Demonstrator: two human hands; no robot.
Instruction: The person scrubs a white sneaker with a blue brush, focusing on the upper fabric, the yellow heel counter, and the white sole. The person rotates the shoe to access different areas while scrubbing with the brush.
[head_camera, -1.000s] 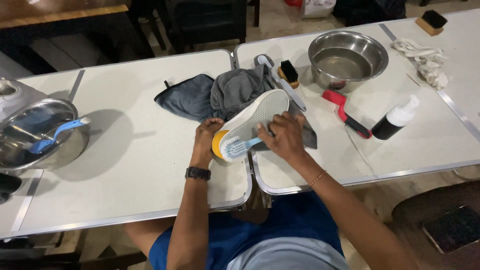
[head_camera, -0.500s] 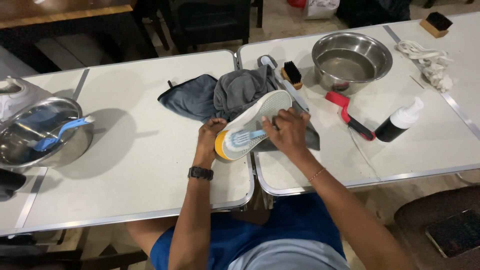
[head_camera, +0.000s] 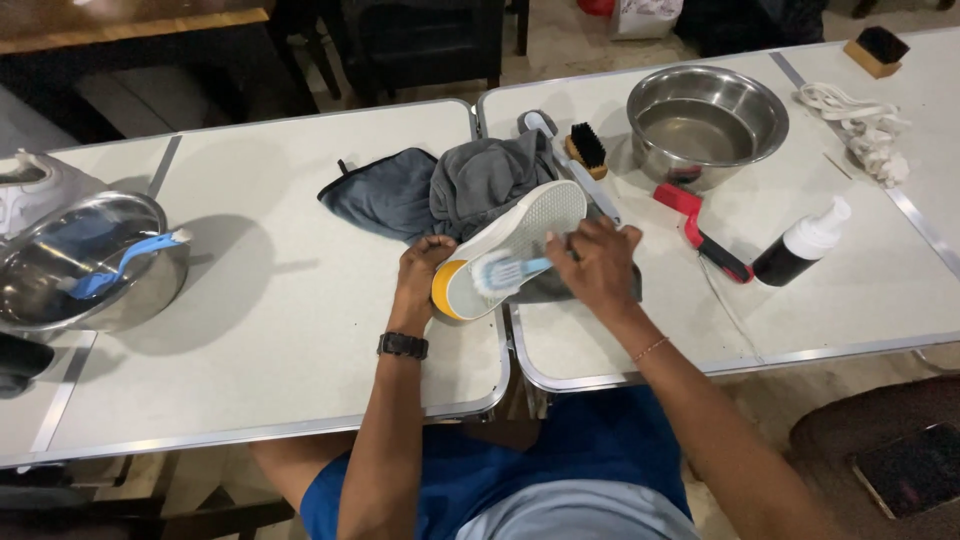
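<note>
At the bench's near edge, the left hand grips the light, stiff shoe by its heel; right-hand fingers pinch the brush.

Left of shoe: bare counter as far as steel bowl; open passage
Behind shoe: grey cloths bunched, touching it; blocked
Right of right hand: red-handled tool, dark bottle; narrow gap between
Near edge: bare counter; open
</note>
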